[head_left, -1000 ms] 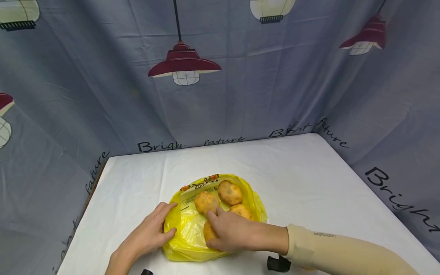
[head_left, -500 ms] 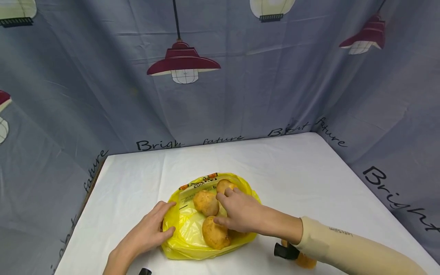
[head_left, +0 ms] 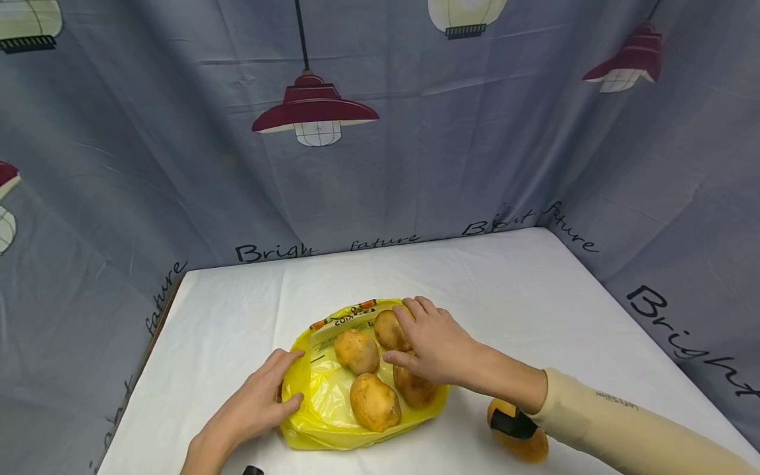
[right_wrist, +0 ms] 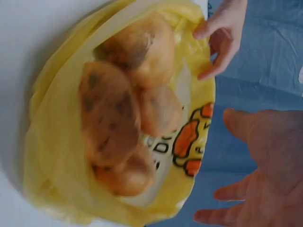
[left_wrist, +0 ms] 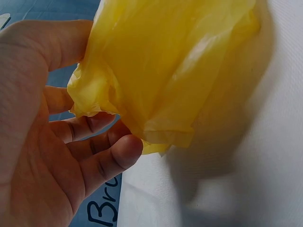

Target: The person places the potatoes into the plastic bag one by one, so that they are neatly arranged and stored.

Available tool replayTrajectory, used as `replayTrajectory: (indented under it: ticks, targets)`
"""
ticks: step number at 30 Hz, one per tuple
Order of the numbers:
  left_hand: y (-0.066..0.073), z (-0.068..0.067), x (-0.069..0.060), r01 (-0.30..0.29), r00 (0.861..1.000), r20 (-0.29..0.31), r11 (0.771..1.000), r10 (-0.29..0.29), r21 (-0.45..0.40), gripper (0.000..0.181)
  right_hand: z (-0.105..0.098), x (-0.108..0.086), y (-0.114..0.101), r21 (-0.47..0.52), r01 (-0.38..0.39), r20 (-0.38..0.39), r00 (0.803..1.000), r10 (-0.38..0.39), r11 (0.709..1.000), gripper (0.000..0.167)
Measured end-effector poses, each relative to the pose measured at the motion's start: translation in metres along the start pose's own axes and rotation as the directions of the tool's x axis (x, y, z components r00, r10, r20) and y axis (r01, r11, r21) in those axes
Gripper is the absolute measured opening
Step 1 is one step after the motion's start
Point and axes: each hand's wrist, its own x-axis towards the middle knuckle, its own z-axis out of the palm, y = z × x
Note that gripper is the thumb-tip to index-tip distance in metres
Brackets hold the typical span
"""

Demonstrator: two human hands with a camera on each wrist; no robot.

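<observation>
A yellow plastic bag (head_left: 323, 437) lies on the white table with its mouth spread upward. Inside are several potatoes; the front one (head_left: 375, 404) and the left one (head_left: 356, 351) show fully in the head view, while the back right one (head_left: 390, 331) is partly covered by my right hand (head_left: 439, 346). My left hand (head_left: 249, 402) holds the bag's left rim, fingers and thumb curled about the film. Above the bag's right side, the right hand has its fingers extended and grips nothing; in the right wrist view, a gap separates it from the bag.
Another potato (head_left: 525, 443) lies on the table outside the bag, at the front right, partly behind a black wrist-mounted piece (head_left: 513, 422). White cloth (head_left: 505, 297) covers the table. A grey-blue curtain (head_left: 415, 178) printed with lamps hangs around it.
My right hand has risen from the potatoes and drawn right, uncovering the front potato and others. More of the outside potato shows. The left hand has stayed at the bag's rim.
</observation>
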Motion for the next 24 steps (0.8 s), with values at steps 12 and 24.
replayTrajectory:
  ticks: [12,24]
  targets:
    - [0.003,0.0,0.0,-0.01,1.0,0.001,1.0,0.01,0.004,0.066,-0.003,-0.015,0.031,-0.069,-0.071,-0.087,0.994,0.065,0.995,0.09]
    - [0.005,-0.001,-0.002,-0.019,1.0,0.002,1.0,0.019,0.003,0.066,-0.016,-0.028,0.068,-0.048,-0.188,-0.098,0.978,0.182,0.981,0.101]
